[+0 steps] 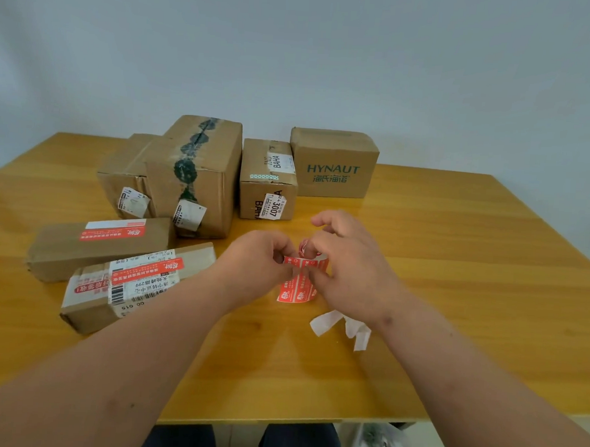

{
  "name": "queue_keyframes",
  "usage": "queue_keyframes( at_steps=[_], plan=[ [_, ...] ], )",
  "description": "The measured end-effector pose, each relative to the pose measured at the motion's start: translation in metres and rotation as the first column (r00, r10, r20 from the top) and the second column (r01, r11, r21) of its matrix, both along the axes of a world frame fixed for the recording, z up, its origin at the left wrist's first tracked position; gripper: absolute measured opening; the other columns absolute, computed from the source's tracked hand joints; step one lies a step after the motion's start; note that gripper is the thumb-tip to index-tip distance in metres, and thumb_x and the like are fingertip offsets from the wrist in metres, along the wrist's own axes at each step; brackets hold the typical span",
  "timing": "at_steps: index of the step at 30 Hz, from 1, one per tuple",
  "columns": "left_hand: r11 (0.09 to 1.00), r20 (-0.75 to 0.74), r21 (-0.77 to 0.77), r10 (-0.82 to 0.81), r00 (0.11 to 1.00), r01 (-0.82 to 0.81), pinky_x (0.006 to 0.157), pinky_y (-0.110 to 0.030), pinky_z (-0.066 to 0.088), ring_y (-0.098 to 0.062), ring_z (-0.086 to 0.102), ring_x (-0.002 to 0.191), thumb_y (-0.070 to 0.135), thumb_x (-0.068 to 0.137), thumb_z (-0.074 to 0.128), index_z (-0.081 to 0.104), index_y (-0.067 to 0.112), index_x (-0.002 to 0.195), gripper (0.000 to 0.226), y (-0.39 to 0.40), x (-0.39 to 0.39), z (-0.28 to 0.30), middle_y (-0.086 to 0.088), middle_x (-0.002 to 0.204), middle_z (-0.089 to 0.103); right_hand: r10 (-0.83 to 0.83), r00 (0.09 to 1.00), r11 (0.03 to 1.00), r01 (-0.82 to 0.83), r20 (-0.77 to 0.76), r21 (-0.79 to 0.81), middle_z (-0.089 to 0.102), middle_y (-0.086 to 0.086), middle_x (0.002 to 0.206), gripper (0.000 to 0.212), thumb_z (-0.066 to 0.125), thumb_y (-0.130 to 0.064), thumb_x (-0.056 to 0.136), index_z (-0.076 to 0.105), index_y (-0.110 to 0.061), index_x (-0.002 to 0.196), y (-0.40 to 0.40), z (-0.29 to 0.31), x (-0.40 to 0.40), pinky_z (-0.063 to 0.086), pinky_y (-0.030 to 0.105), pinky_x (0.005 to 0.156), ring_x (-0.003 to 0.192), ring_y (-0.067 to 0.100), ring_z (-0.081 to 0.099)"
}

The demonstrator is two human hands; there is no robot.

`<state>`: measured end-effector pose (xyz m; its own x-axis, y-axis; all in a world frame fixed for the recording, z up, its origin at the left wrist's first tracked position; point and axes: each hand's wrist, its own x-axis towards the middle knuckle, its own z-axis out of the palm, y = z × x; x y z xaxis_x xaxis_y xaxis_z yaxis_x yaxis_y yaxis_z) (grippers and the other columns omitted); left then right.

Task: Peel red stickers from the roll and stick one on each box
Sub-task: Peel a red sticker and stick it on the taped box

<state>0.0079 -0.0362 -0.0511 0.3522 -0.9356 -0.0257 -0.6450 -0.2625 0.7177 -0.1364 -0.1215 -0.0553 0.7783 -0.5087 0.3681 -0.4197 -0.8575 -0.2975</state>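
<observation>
Both hands meet over the middle of the yellow wooden surface (455, 266), working a strip of red stickers (299, 285). The left hand (257, 265) has its fingers curled and pinches the upper left edge of the strip, while the right hand (349, 260) holds the sticker roll (305, 248) with its thumb and lower fingers closed on the strip's right side and its index finger lifted and bent above. The unrolled length of red stickers hangs down from the fingers toward the person, its lower end at or just above the wood; whether it touches cannot be told. Just beside the right wrist lie curled white scraps of backing paper (341, 325). To the left, two long flat boxes lie side by side: the farther long box (97, 247) carries a red sticker on its top, and the nearer long box (129, 286) carries a red sticker laid across its white shipping label. Behind them stand four boxes with no red sticker on the faces that show: a low box (125, 177) at the far left, touching a tall box with dark green tape (197, 177), then a small box marked BAHA (266, 181), and behind it to the right a box printed HYNAUT (334, 164). Dark trousers show below the near edge of the surface.
</observation>
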Motion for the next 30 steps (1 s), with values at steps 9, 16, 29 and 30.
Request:
queue_keyframes(
  at_steps=[9, 16, 29, 30],
  plan=[
    [0.997, 0.049, 0.009, -0.073, 0.996, 0.072, 0.07, -0.032, 0.053, -0.015, 0.065, 0.078, 0.029, 0.093, 0.06, 0.069, 0.024, 0.082, 0.014, 0.006, 0.003, 0.01, 0.003, 0.078, 0.069, 0.032, 0.992, 0.999, -0.03, -0.123, 0.021, 0.05, -0.002, 0.114, 0.008, 0.068, -0.02, 0.082, 0.062, -0.017, 0.085, 0.0, 0.014, 0.008, 0.042, 0.041, 0.091, 0.111, 0.021, 0.041],
    [0.994, 0.167, 0.015, -0.108, 0.98, 0.107, 0.056, -0.023, 0.045, -0.007, 0.055, 0.067, 0.028, 0.096, 0.057, 0.065, 0.028, 0.08, 0.018, 0.005, 0.003, 0.014, 0.009, 0.073, 0.062, 0.028, 0.988, 0.999, -0.022, -0.155, 0.037, 0.051, -0.004, 0.111, 0.009, 0.068, -0.022, 0.083, 0.067, -0.016, 0.089, -0.001, 0.018, 0.01, 0.042, 0.041, 0.091, 0.107, 0.02, 0.041],
    [0.993, 0.167, -0.031, -0.105, 0.98, 0.112, 0.055, -0.021, 0.043, -0.004, 0.051, 0.06, 0.024, 0.094, 0.058, 0.071, 0.018, 0.084, 0.017, 0.003, 0.002, 0.009, 0.007, 0.067, 0.062, 0.056, 0.992, 0.998, -0.051, -0.114, 0.048, 0.058, -0.005, 0.102, 0.006, 0.07, -0.015, 0.075, 0.068, -0.016, 0.07, -0.003, 0.018, 0.009, 0.039, 0.042, 0.089, 0.1, 0.018, 0.042],
    [0.993, 0.158, -0.029, -0.104, 0.982, 0.11, 0.053, -0.018, 0.041, -0.003, 0.05, 0.059, 0.023, 0.094, 0.059, 0.071, 0.017, 0.084, 0.017, 0.003, 0.002, 0.008, 0.008, 0.066, 0.061, 0.06, 0.992, 0.997, -0.055, -0.11, 0.05, 0.059, -0.005, 0.101, 0.007, 0.071, -0.015, 0.075, 0.067, -0.016, 0.069, -0.003, 0.017, 0.009, 0.039, 0.041, 0.089, 0.099, 0.017, 0.041]
  ],
)
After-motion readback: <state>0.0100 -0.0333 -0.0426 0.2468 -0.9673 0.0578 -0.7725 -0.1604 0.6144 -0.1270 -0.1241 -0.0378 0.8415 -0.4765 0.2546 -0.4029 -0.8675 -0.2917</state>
